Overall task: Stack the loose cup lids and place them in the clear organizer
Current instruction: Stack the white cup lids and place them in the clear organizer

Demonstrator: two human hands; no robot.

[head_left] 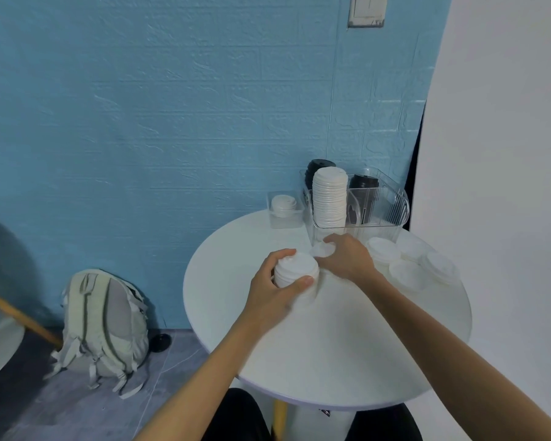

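Lids (296,270) sat stacked mid-frame on the desk (331,345), left hand (277,288) curled round them; right hand (347,257) pinched one loose lid (323,249). Light, slippery plastic — probably best held by the rims.

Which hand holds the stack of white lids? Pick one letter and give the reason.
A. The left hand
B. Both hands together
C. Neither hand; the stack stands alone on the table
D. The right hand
A: the left hand has its fingers and thumb curled round the stack of white lids, while the right hand reaches to a single lid on the table in front of the clear organizer.
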